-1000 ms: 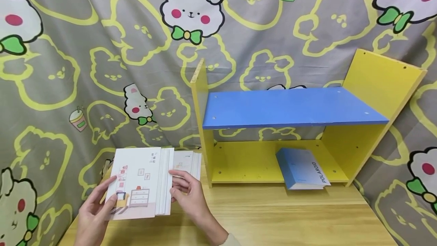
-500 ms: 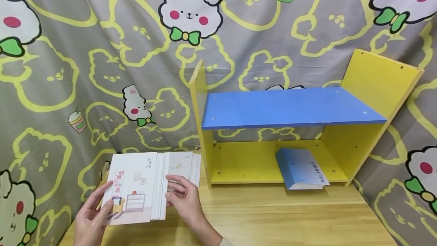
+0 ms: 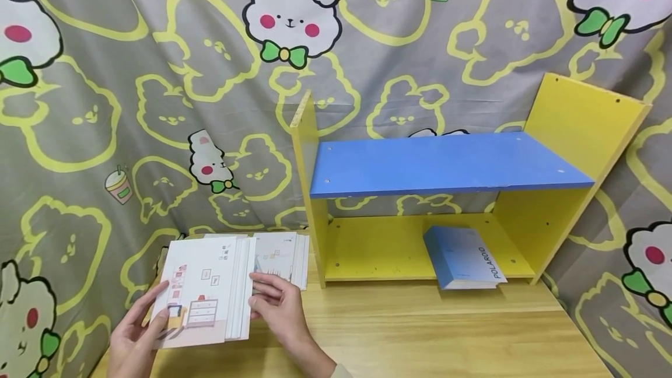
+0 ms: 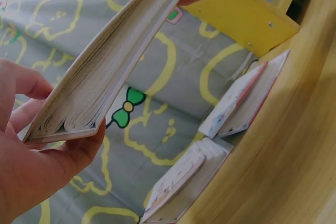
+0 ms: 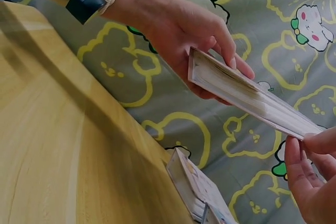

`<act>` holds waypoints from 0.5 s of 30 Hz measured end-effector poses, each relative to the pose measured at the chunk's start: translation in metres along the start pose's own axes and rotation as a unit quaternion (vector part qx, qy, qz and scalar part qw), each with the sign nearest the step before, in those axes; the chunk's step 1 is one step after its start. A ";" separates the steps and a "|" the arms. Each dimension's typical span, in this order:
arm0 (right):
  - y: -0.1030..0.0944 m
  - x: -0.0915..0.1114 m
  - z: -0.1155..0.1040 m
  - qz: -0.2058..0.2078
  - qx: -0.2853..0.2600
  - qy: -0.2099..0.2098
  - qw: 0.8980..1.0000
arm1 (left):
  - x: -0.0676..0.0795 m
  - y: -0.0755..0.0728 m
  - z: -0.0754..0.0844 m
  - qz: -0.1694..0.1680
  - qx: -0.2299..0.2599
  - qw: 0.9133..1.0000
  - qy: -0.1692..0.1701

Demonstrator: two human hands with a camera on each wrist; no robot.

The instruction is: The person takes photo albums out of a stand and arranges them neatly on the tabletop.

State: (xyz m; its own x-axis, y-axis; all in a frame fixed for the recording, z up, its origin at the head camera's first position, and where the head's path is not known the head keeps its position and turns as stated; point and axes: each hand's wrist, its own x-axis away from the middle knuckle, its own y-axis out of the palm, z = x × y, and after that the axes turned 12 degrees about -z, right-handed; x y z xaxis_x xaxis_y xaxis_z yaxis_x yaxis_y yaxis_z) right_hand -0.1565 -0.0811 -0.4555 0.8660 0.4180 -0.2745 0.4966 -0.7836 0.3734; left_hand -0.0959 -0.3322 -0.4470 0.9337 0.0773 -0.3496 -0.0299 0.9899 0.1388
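Both hands hold a white book (image 3: 202, 290) above the table, its cover printed with a dresser, wall frames and a yellow armchair. My left hand (image 3: 135, 326) grips the left edge, thumb on the cover. At the right edge, my right hand (image 3: 280, 311) pinches the book between thumb and fingers. Seen from the left wrist, the page block (image 4: 113, 72) shows loose, wavy leaves between the covers. Behind the held book lies another illustrated book (image 3: 277, 249), partly hidden. Two books, a nearer one (image 4: 184, 182) and a farther one (image 4: 247, 98), appear in the left wrist view.
A yellow shelf unit with a blue middle board (image 3: 446, 162) stands on the wooden table (image 3: 420, 331) at the right. On its lower board lies a blue book marked POLAROID (image 3: 464, 258), jutting past the front edge. A patterned curtain (image 3: 367, 45) hangs behind.
Both hands have moved slightly left and down with the book. More of the illustrated book behind it has come into view. The shelf and blue book stay put.
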 end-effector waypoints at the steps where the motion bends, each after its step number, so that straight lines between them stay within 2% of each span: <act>1: 0.001 0.000 0.001 0.002 -0.001 0.002 1.000 | 0.000 -0.001 0.000 0.001 -0.003 1.000 -0.001; 11: 0.007 -0.003 0.008 0.008 -0.013 0.017 1.000 | 0.002 -0.009 0.000 0.016 -0.011 1.000 0.008; 15: 0.011 -0.005 0.010 0.010 -0.006 0.016 1.000 | 0.002 -0.013 0.000 0.013 -0.007 1.000 0.011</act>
State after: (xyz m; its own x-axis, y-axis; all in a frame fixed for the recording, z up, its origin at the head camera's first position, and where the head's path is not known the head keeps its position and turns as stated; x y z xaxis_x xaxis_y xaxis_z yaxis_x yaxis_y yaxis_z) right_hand -0.1559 -0.0959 -0.4588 0.8771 0.4167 -0.2389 0.4796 -0.7868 0.3886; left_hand -0.0936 -0.3446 -0.4496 0.9245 0.1049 -0.3664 -0.0587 0.9891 0.1350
